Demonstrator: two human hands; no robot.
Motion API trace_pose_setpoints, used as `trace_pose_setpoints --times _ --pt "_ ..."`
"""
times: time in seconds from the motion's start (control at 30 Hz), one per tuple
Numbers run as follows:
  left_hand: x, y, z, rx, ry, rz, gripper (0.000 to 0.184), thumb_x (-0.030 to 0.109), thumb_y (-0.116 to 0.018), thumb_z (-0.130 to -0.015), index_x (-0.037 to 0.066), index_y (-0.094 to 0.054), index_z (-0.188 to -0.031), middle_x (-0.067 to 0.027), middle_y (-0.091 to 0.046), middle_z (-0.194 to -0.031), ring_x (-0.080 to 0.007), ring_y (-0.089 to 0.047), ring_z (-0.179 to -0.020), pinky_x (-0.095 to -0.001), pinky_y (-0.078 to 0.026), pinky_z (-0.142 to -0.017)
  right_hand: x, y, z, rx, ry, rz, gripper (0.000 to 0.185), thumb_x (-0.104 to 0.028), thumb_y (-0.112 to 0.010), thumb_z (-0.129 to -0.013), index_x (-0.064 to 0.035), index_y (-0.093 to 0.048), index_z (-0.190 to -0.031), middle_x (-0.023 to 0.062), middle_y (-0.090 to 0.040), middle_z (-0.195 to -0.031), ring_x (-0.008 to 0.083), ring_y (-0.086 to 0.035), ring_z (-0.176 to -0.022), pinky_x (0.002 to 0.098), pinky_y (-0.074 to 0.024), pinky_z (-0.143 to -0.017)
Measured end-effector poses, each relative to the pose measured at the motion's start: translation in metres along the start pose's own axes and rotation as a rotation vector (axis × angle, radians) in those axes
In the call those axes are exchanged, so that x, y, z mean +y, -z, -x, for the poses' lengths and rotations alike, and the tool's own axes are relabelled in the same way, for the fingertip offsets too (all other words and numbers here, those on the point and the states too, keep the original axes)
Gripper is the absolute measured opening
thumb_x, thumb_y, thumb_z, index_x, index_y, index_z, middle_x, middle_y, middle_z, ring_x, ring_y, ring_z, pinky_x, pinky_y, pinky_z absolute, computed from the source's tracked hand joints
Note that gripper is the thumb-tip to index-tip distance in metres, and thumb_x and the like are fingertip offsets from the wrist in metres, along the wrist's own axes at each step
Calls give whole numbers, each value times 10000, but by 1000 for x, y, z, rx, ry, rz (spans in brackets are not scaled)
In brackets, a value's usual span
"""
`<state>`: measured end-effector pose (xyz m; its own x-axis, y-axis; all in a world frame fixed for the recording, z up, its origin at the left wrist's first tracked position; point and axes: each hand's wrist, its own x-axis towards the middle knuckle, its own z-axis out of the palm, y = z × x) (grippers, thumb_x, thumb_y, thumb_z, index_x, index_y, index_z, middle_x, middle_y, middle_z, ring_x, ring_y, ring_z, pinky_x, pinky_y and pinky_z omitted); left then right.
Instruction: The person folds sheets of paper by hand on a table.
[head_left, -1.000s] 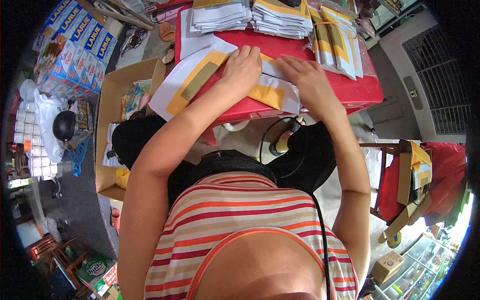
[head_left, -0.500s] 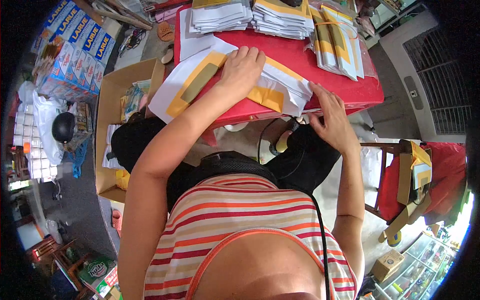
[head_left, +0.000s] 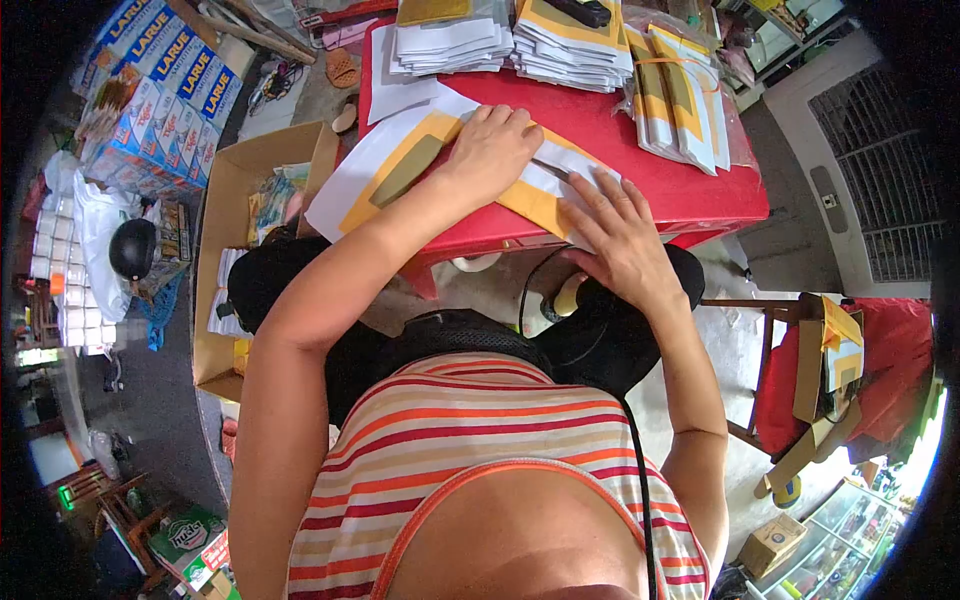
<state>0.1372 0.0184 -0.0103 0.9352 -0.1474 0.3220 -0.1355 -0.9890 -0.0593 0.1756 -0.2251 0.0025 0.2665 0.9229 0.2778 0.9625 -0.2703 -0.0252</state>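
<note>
Evidently working across a folded paper (head_left: 532, 207), white with a yellow band, laid on the red desk (head_left: 710, 200) between the left hand (head_left: 490, 152) and the right hand (head_left: 625, 240). Runs lengthwise on a slant, from beside the left fingers at the far left down toward the near edge of the desk at the right. Lies to the right of the left hand, and ahead and to the left of the right palm, with the right hand nearer to the lower right end. Rests the left hand palm down, with fingers gently bent and close together, over the upper left end; cannot tell whether pinching anything under the palm. Holds the right hand open and rather flat, with fingers spread and fingertips on the white part, pressing rather than gripping, by the look of it. Slants the other way, to the left of the folded paper, a large sheet (head_left: 330, 205) with a yellow border and olive panel (head_left: 410, 170), partly under the left forearm. Beyond both hands, two stacks of folded papers (head_left: 452, 50) (head_left: 570, 62) side by side, and to their right a banded bundle (head_left: 682, 125) in clear plastic.
</note>
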Motion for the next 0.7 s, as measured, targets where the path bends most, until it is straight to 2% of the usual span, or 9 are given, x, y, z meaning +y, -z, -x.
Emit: trace_pose_setpoints --times 0.03,0.1,0.13,0.2,0.23,0.3,0.4,0.53,0.7 --pt "-5 -2 1 1 2 0 355 74 -569 -825 40 -664 -1166 -127 -626 -1078 -289 -581 -1092 -420 -457 -954 4 -3 3 -1 2 1 630 -243 -777 -767 -142 -549 -1346 92 -445 -1505 319 -388 -1408 526 -299 -1158" --pt "-17 -2 5 116 -183 75 414 91 -551 -854 39 -634 -1256 -155 -609 -1280 -314 -531 -1257 -449 -406 -1066 9 -7 10 -15 -14 -34 634 -158 -758 -758 -133 -539 -1353 101 -446 -1507 317 -430 -1379 496 -351 -1135" --pt "-20 1 6 118 -185 77 414 91 -551 -854 39 -634 -1256 -155 -609 -1280 -314 -531 -1257 -449 -406 -1066 9 -7 11 -17 -16 -32 634 -158 -758 -758 -133 -539 -1353 101 -446 -1507 317 -430 -1379 496 -351 -1135" --pt "-24 8 9 -82 -203 273 408 182 -550 -925 32 -610 -1300 -156 -522 -1445 -322 -438 -1378 -478 -318 -1154 11 -7 13 27 3 15 611 -73 -728 -735 -114 -567 -1323 102 -437 -1517 317 -494 -1325 465 -389 -1115" --pt "-24 11 11 -80 -202 272 408 182 -550 -925 32 -610 -1300 -156 -522 -1445 -322 -438 -1378 -478 -318 -1154 11 -7 13 27 4 18 611 -73 -728 -735 -114 -567 -1323 102 -437 -1517 317 -494 -1325 465 -389 -1115" --pt "-22 17 17 -179 -157 418 491 336 -577 -962 31 -579 -1347 -152 -497 -1472 -318 -415 -1396 -496 -292 -1167 14 -10 16 91 -20 -26 579 -24 -705 -712 -95 -606 -1278 104 -498 -1469 314 -547 -1272 457 -399 -1107" --pt "-22 25 26 -217 -171 425 576 422 -596 -957 35 -552 -1381 -158 -464 -1501 -325 -390 -1415 -506 -265 -1180 21 -13 17 148 21 -97 520 -1 -683 -724 -87 -635 -1235 107 -576 -1384 304 -586 -1217 449 -426 -1069" --pt "-23 28 39 -178 -196 420 586 404 -642 -931 32 -557 -1375 -156 -461 -1502 -319 -385 -1420 -510 -264 -1180 23 -4 13 165 -14 -209 518 31 -648 -732 -82 -630 -1238 112 -643 -1278 301 -602 -1173 440 -444 -1021" --pt "-28 22 38 -148 -83 615 495 216 -696 -887 49 -584 -1340 -134 -553 -1417 -301 -473 -1355 -426 -340 -1154 31 10 11 232 -220 -497 467 92 -572 -770 -49 -638 -1211 139 -678 -1169 350 -612 -1103 432 -443 -992"
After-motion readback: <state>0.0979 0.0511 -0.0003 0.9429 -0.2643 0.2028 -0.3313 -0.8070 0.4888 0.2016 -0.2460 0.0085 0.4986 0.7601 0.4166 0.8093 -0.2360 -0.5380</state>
